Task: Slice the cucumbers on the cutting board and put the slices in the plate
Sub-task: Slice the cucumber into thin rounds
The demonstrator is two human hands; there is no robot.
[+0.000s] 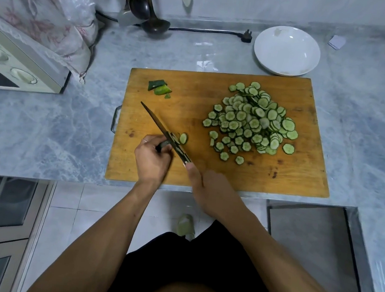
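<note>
Down at the near-left of the worn wooden cutting board (207, 172), left hand (152, 159) pinches the last dark-green cucumber stub (164, 144) while right hand (207, 191) grips the long dark knife (162, 130), big heap of round slices (252, 121) done, white round plate (287, 51) looks unfilled.

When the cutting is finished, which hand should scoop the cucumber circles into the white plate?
Probably the right hand. The pile of slices and the plate both lie on its side of the cutting board, though it grips the knife now. The left hand holds the cucumber stub.
</note>
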